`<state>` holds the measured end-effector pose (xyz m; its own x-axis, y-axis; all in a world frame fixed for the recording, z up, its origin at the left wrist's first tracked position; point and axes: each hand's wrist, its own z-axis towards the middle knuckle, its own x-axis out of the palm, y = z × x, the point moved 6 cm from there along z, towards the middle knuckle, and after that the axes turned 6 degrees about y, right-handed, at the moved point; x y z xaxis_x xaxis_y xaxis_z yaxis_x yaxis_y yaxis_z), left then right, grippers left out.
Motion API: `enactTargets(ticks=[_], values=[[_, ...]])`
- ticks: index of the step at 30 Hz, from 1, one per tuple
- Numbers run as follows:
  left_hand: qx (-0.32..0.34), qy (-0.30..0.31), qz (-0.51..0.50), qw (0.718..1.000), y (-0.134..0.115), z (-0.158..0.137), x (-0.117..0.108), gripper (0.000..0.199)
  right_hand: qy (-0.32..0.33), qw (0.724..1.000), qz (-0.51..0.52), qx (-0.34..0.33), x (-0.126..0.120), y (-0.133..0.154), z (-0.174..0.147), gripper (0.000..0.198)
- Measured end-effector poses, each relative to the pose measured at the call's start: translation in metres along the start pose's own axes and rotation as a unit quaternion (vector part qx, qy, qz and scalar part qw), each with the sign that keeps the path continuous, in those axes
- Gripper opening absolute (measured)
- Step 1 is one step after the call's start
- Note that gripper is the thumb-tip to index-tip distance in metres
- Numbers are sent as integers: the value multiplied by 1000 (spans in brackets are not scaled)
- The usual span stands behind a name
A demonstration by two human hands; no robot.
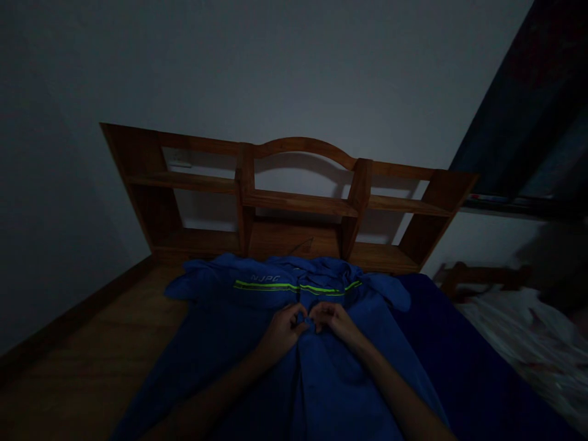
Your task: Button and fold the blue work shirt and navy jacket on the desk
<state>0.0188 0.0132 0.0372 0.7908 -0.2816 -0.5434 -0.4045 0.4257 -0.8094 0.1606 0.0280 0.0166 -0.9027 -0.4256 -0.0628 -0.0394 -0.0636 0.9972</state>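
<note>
A blue work shirt (248,324) lies spread flat, its collar end toward the wooden shelf unit. Bright yellow-green stripes and pale lettering cross its chest. My left hand (285,324) pinches fabric at the shirt's front opening, just below the stripes. Close beside it, my right hand (331,318) has its fingers curled on the other edge of that opening. A small fold of cloth stands up between the two hands. Any button there is too dark and small to make out.
A wooden shelf unit (303,204) with an arched top stands behind the shirt against a pale wall (275,67). Bare wooden boards (105,343) lie at left. Dark blue cloth (441,318) is at right, with whitish bedding (528,331) beyond it.
</note>
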Motion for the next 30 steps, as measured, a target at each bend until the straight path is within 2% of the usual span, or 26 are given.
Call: enactTargets(ticks=[3,6,10,13,16,20,25,30], values=[[0,-8,6,1000,6,2,-2,14,2,1000,-23,-21,0,6,-3,20],[-7,-6,5,1000,15,5,0,15,-35,988,-137,-64,1,25,-10,22],[-6,-1,-5,1000,20,6,2,16,-91,929,-331,-137,17,70,-39,23],[-14,2,-40,999,18,1,2,21,-77,905,-399,-129,40,91,-75,25],[-46,-10,-104,993,17,-17,2,33,-71,903,-413,-95,62,88,-115,21],[-78,-26,-165,983,13,-63,9,41,-105,917,-377,-74,79,63,-148,20],[-50,-42,-110,992,-12,-116,22,24,-155,922,-342,-98,89,48,-159,21],[-8,-56,-75,996,-35,-132,25,17,-164,914,-358,-101,95,47,-166,21]])
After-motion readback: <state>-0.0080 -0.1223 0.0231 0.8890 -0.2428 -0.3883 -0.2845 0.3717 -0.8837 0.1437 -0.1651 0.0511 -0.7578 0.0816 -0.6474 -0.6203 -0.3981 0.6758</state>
